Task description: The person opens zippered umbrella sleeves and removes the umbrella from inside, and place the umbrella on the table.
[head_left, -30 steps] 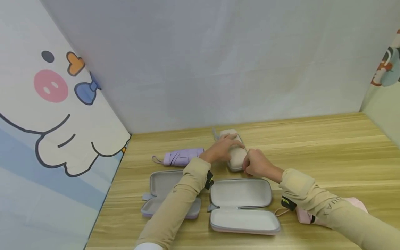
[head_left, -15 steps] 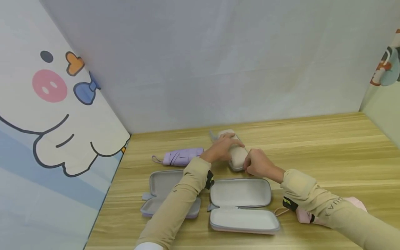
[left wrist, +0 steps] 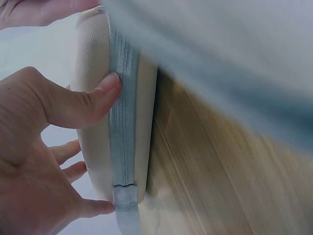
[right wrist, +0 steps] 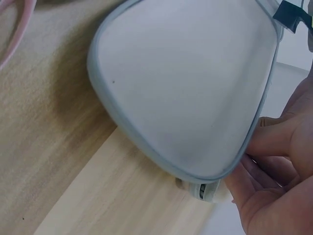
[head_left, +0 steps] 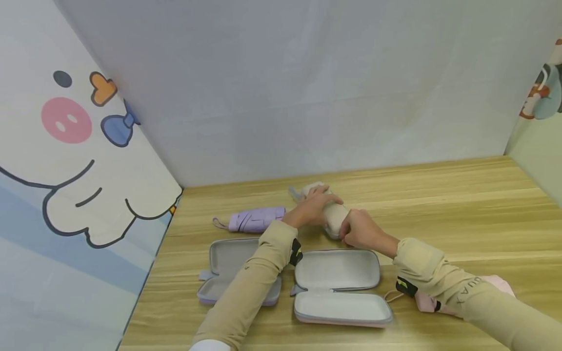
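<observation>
A beige hard zip case [head_left: 335, 218] lies closed at the back middle of the table, a grey strap at its far end. My left hand [head_left: 312, 207] grips it from the left, fingers spread over the top. In the left wrist view its thumb [left wrist: 83, 105] presses on the case's grey zipper [left wrist: 122, 112]. At the near right end of the case, my right hand [head_left: 363, 231] pinches with curled fingers; what lies between the fingertips is hidden. The lid of an open case [right wrist: 186, 88] covers part of that hand in the right wrist view.
Nearest me, an open pink-shelled case [head_left: 338, 270] lies with its pale lining up. Left of it is an open purple case [head_left: 232, 256], partly under my left sleeve. Behind that lies a folded purple umbrella [head_left: 256, 220]. A pink folded item [head_left: 425, 301] is partly under my right sleeve.
The beige case has turned a little, its far end and strap shifting left and its top tipping slightly. Both hands stay almost where they were.
</observation>
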Action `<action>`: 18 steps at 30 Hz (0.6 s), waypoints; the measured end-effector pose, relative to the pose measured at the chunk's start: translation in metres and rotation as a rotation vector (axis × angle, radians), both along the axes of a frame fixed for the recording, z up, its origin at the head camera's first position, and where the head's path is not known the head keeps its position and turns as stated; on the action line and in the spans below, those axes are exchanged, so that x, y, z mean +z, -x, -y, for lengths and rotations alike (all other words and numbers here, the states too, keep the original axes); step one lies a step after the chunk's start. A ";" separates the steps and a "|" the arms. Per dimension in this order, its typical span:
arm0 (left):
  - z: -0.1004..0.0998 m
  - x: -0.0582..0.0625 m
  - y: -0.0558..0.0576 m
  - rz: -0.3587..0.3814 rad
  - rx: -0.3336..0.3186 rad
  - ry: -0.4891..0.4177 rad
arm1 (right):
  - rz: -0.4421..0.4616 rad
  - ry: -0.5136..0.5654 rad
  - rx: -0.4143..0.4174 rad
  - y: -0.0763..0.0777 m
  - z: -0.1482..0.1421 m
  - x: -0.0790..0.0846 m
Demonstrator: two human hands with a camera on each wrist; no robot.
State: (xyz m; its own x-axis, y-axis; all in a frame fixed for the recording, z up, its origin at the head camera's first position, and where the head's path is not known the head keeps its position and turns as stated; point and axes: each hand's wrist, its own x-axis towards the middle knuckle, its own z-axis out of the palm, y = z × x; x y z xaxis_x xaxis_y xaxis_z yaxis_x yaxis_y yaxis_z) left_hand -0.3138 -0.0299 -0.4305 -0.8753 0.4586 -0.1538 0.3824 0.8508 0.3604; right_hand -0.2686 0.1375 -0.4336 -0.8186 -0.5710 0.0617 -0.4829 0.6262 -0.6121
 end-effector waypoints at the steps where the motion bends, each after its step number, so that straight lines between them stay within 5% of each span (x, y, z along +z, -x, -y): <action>1: 0.000 0.000 0.000 -0.001 0.003 0.002 | 0.002 0.000 -0.002 0.000 0.000 0.000; 18: -0.007 0.003 -0.001 -0.022 0.023 0.079 | 0.017 0.008 -0.014 -0.001 -0.002 0.001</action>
State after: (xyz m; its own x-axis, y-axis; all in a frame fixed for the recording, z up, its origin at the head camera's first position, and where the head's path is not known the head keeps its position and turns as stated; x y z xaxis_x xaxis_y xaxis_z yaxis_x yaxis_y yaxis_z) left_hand -0.3126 -0.0227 -0.4278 -0.8890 0.4255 -0.1692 0.3696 0.8848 0.2837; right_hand -0.2674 0.1396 -0.4329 -0.8277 -0.5588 0.0517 -0.4632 0.6282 -0.6252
